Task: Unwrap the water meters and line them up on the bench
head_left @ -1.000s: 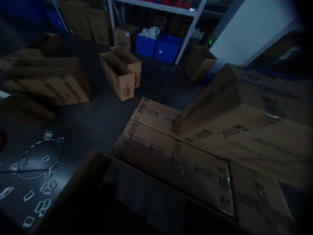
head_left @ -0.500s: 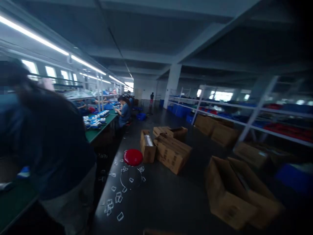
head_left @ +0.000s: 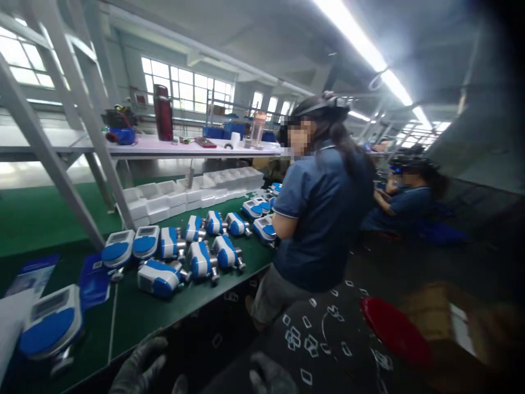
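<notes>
My left hand (head_left: 141, 365), in a grey glove, is at the bottom edge beside the front edge of the green bench (head_left: 96, 342). Its fingers are apart and nothing shows in them. Farther right, over the dark floor, my gloved right hand (head_left: 271, 375) is partly cut off and slightly blurred; its visible fingers are apart with nothing seen between them. Nearest to the left hand on the bench is a blue-and-white instrument with metal fittings (head_left: 158, 278). Several like it lie behind, and a larger-looking instrument with a display (head_left: 53, 323) rests at left.
A co-worker in a blue shirt (head_left: 326, 213) stands at the bench on the right. White foam trays (head_left: 176, 200) line the bench's back below a shelf (head_left: 197, 149). A red stool (head_left: 394, 331), a cardboard box (head_left: 438, 312) and scattered white frames (head_left: 305, 376) are on the floor side.
The view has swung left from the aisle with boxes and racks to the bench with the instruments. Both my gloved hands have come into view at the bottom.
</notes>
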A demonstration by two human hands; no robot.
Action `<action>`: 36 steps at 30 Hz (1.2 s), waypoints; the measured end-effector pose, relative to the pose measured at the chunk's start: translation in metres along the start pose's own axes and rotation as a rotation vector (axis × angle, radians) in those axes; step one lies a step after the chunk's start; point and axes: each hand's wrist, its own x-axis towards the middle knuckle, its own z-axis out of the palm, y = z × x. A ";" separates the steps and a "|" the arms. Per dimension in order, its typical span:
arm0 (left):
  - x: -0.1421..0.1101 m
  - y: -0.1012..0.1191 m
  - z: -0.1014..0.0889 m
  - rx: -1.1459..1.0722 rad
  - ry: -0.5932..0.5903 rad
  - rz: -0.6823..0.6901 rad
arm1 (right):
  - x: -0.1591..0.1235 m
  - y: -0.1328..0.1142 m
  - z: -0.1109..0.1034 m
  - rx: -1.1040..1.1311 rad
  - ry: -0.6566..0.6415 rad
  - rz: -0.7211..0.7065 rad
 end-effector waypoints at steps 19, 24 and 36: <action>0.084 0.034 0.018 -0.333 0.543 -0.116 | 0.301 -0.060 0.041 -0.109 -0.493 -0.268; 0.085 0.056 -0.044 -0.184 0.850 -0.019 | 0.346 -0.096 0.060 -0.022 -0.687 -0.370; 0.137 0.007 -0.199 -0.437 0.786 -0.388 | 0.327 -0.312 0.163 0.717 -0.897 -0.300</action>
